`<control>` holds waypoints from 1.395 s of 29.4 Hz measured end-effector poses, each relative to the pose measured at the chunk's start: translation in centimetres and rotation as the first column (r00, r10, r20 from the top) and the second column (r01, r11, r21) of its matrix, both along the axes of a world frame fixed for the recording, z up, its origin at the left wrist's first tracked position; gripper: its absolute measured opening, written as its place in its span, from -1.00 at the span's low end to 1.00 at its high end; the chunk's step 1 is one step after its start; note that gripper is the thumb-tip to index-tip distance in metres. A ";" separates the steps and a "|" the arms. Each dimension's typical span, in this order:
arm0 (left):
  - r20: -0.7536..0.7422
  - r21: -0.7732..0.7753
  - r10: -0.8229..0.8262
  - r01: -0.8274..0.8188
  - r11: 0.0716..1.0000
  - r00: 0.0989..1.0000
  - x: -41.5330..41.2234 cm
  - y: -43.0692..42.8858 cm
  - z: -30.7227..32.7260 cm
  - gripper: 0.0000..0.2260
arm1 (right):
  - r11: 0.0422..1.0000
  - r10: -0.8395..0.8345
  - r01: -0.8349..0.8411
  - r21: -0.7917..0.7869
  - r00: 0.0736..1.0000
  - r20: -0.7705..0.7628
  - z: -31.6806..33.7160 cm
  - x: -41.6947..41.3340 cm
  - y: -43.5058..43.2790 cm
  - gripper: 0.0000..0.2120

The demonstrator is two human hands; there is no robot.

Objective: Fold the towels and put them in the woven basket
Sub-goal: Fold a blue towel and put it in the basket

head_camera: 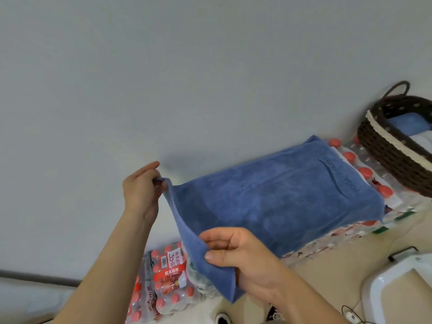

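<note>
A pale wall (187, 78) filled most of the view, and against its foot a blue towel (280, 197) was spread flat over shrink-wrapped packs of red-capped bottles (168, 277), which were apparently being used as a folding surface. The towel's near end was raised off the packs, seemingly so that it could be carried over onto the far half. The woven basket (388, 155) was set on the packs just beyond the towel's far right corner, near enough for a finished fold to be moved across easily. One raised corner was pinched by the left hand (140, 190) between thumb and curled fingers; the other was pinched by the right hand (240, 256), so the edge was held taut between them. Folded blue cloth (409, 123) could be made out inside the basket.
</note>
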State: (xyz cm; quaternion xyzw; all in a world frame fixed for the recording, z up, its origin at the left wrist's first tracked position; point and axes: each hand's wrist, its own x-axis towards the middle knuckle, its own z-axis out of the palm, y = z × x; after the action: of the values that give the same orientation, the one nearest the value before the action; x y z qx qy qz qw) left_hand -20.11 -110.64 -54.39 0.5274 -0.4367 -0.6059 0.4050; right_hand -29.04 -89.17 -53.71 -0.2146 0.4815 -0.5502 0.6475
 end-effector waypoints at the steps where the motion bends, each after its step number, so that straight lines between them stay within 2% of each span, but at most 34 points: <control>1: -0.011 -0.054 -0.060 0.059 0.997 0.998 -1.2 0.6 0.7 -0.73 | 0.998 -0.053 0.054 -0.015 0.998 0.027 0.1 -1.2 0.8 -0.75; 3: 0.013 -0.172 -0.191 0.190 0.967 0.982 -3.5 1.5 1.6 -0.73 | 0.989 -0.141 0.143 -0.039 0.988 0.061 0.2 -3.6 2.5 -0.78; 5: 0.018 -0.192 -0.253 0.252 0.949 0.967 -6.4 2.4 2.5 -0.69 | 0.975 -0.212 0.215 -0.046 0.975 0.068 0.4 -6.2 4.2 -0.77; 7: 0.124 -0.279 -0.267 0.292 0.915 0.956 -9.6 3.6 3.5 -0.69 | 0.953 -0.297 0.301 -0.046 0.952 0.069 0.6 -9.0 5.8 -0.74; 9: 0.203 -0.374 -0.254 0.314 0.872 0.946 -12.9 4.4 4.1 -0.78 | 0.917 -0.397 0.398 -0.035 0.917 0.044 0.8 -11.9 7.4 -0.72; 11: 0.249 -0.438 -0.241 0.331 0.836 0.938 -16.1 4.7 4.4 -0.86 | 0.862 -0.506 0.506 -0.012 0.862 0.013 0.9 -14.6 8.9 -0.74; 14: 0.323 -0.515 -0.231 0.376 0.770 0.918 -21.0 5.2 4.6 -0.87 | 0.748 -0.661 0.662 0.043 0.749 -0.035 0.3 -18.5 11.1 -0.85; 16: 0.415 -0.557 -0.228 0.444 0.702 0.881 -24.2 6.2 4.4 -0.85 | 0.661 -0.742 0.748 0.063 0.664 -0.092 -0.6 -21.0 12.5 -0.93; 18: 0.535 -0.579 -0.212 0.538 0.613 0.817 -27.2 7.4 3.8 -0.82 | 0.589 -0.790 0.805 0.075 0.593 -0.158 -2.1 -23.4 13.6 -0.91; 25: 0.826 -0.446 -0.184 0.817 0.364 0.533 -35.1 10.9 0.2 -0.77 | 0.414 -0.770 0.909 0.058 0.383 -0.510 -7.7 -28.3 15.4 -0.84; 27: 0.899 -0.346 -0.163 0.889 0.301 0.406 -36.9 11.4 -0.7 -0.77 | 0.400 -0.729 0.915 0.051 0.351 -0.587 -9.0 -29.0 15.9 -0.85; 30: 0.980 -0.173 -0.060 0.964 0.202 0.189 -39.3 11.1 -2.4 -0.80 | 0.443 -0.629 0.896 0.026 0.332 -0.703 -10.3 -29.6 16.2 -0.84; 33: 0.999 -0.045 0.035 0.989 0.139 0.041 -40.9 10.8 -3.7 -0.81 | 0.513 -0.532 0.858 0.004 0.322 -0.783 -10.6 -30.0 16.4 -0.81; 35: 0.992 0.019 0.120 0.995 0.099 -0.031 -41.6 10.9 -4.3 -0.80 | 0.559 -0.500 0.829 0.015 0.352 -0.791 -10.3 -30.1 16.5 -0.81; 37: 0.984 0.051 0.168 0.997 0.050 -0.058 -42.4 10.9 -4.5 -0.79 | 0.588 -0.494 0.809 0.011 0.369 -0.787 -10.1 -30.2 16.6 -0.82; 41: 0.962 0.160 0.232 0.985 -0.058 -0.143 -44.3 11.0 -4.1 -0.71 | 0.583 -0.564 0.812 0.013 0.416 -0.714 -10.7 -30.6 16.9 -0.83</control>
State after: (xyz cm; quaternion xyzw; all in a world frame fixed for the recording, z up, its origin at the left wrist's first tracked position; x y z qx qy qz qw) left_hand -64.44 -99.59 -58.52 0.1148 -0.9814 0.1027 -0.1143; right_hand -59.68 -72.28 -64.39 -0.0447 0.8067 -0.5623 0.1760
